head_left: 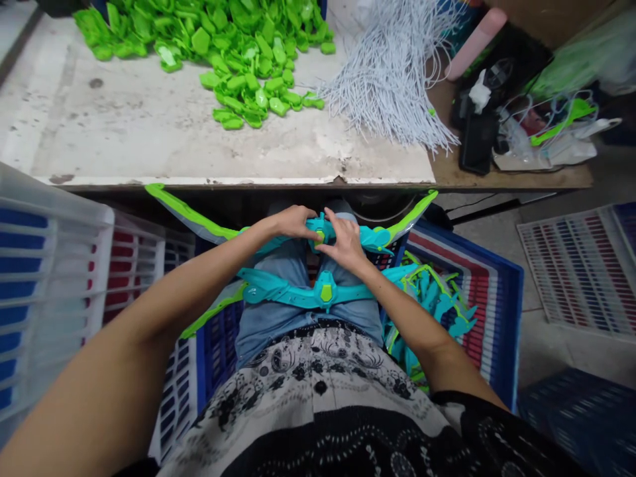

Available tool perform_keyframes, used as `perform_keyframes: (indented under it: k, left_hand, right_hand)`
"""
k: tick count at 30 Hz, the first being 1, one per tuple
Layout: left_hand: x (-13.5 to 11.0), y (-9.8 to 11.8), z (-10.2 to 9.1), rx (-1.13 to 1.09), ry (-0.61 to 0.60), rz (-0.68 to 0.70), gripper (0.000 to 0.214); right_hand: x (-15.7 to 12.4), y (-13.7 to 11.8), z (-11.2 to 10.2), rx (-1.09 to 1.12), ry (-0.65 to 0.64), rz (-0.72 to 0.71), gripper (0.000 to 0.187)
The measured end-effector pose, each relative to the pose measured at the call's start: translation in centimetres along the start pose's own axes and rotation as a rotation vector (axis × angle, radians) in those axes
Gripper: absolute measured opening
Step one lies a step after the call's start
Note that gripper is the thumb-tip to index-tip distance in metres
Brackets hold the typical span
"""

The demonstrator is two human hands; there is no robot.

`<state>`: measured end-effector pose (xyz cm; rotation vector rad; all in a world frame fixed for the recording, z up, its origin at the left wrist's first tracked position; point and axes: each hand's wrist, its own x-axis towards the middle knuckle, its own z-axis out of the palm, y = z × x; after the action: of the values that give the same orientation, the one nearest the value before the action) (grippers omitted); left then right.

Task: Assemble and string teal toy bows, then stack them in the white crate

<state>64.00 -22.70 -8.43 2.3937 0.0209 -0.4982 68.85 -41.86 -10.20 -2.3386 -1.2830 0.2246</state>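
Note:
Over my lap, both hands grip the middle of a teal and green toy bow (392, 233) whose limbs reach out to either side. My left hand (291, 222) is closed around the left of the grip. My right hand (344, 242) pinches a small green piece (319, 236) against the bow's centre. A second teal bow (298, 291) with a green centre badge lies across my thighs, just below the hands.
A worn white table (149, 132) ahead carries a heap of green plastic pieces (238, 46) and a bundle of white cords (392, 79). A blue crate (497, 291) at my right holds several more teal bows. White crates (54, 265) stand at my left. Dark clutter (477, 132) sits on the table's right end.

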Motion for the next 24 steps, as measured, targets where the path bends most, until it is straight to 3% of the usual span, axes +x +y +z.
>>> perform_keyframes:
  k: [3, 9, 12, 14, 15, 17, 19, 20, 24]
  left_hand:
    - [-0.1, 0.5, 0.1, 0.061, 0.021, -0.036, 0.06]
    - [-1.2, 1.8, 0.1, 0.163, 0.08, -0.079, 0.048]
    - [-2.6, 2.3, 0.5, 0.234, 0.096, -0.051, 0.047]
    - [-3.7, 2.7, 1.3, 0.35, 0.166, 0.008, 0.042]
    - [-4.2, 2.9, 1.8, 0.427, 0.225, 0.046, 0.038]
    - [-4.9, 3.0, 3.2, 0.574, 0.356, 0.106, 0.034]
    - [-5.2, 3.0, 4.7, 0.653, 0.442, 0.122, 0.042]
    - [-5.2, 2.9, 5.3, 0.658, 0.457, 0.115, 0.046]
    - [-5.6, 2.8, 7.2, 0.547, 0.475, 0.06, 0.053]
  right_hand:
    - [0.5, 0.2, 0.2, -0.066, -0.084, -0.007, 0.073]
    - [0.6, 0.2, 0.1, -0.14, -0.091, -0.051, 0.065]
    - [2.4, 0.6, -2.9, 0.023, -0.327, -0.145, 0.055]
    - [4.9, 0.6, -5.8, 0.244, -0.544, -0.227, 0.04]
    - [6.6, 0.3, -7.2, 0.33, -0.569, -0.236, 0.032]
    - [10.7, -0.9, -8.8, 0.371, -0.374, -0.181, 0.027]
    - [15.3, -3.0, -8.5, 0.269, -0.045, -0.133, 0.025]
    - [17.7, -4.1, -7.8, 0.218, 0.057, -0.141, 0.023]
    - [25.6, -7.8, -3.4, 0.1, 0.149, -0.095, 0.022]
